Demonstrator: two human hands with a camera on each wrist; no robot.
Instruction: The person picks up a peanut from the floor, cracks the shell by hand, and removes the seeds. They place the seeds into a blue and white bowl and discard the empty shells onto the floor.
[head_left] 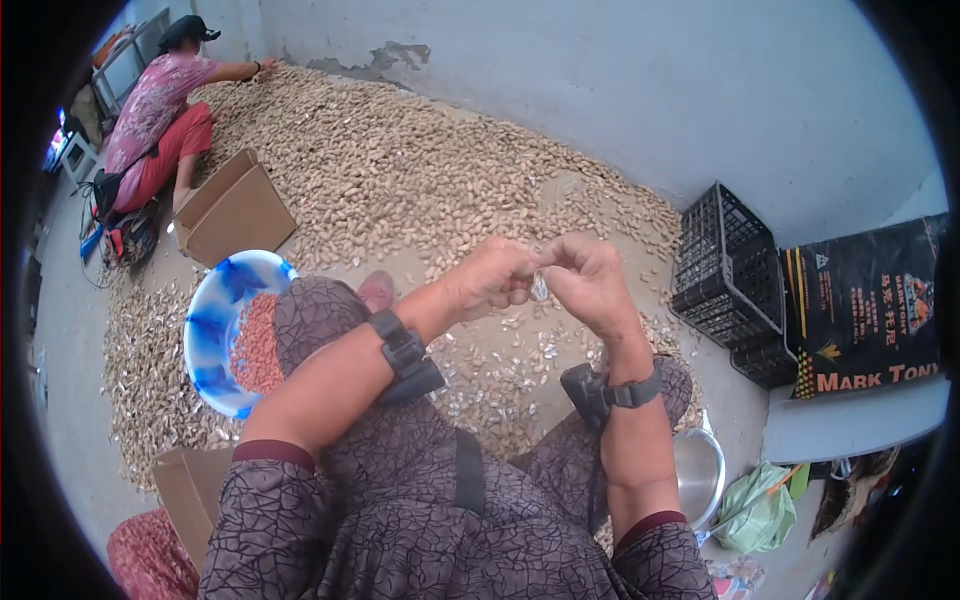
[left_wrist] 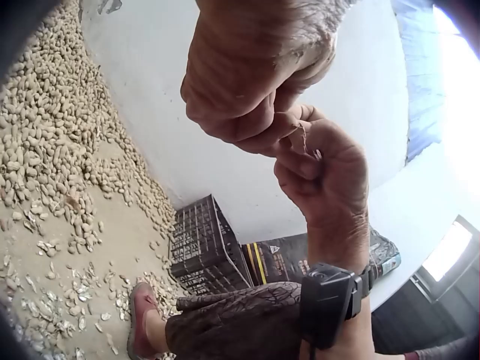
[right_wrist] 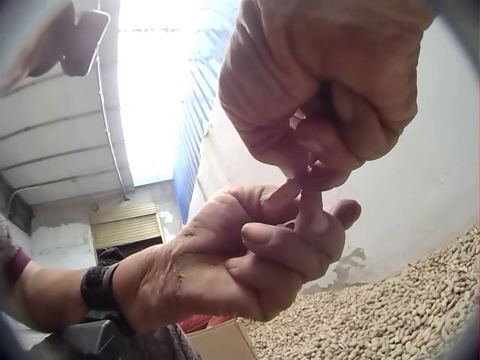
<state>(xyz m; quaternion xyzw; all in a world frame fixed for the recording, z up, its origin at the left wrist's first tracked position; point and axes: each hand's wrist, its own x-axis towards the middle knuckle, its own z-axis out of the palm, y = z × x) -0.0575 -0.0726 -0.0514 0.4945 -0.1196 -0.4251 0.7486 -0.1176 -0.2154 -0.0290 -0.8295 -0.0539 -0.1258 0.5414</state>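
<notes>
Fingertip to fingertip, both hands meet in front of the body, above the floor. My left hand pinches a small peanut shell from one side, its other fingers curled. The right hand pinches it from the other side with thumb and forefinger. A thin, pale edge of the shell shows between the fingertips in the left wrist view; the fingers hide most of it. At the left knee stands a blue and white basin with shelled pink peanuts in it.
Unshelled peanuts lie heaped along the wall. Broken shells litter the floor between the feet. Black crates and a black sack stand right, a metal pot nearer. Another person crouches beyond a cardboard box.
</notes>
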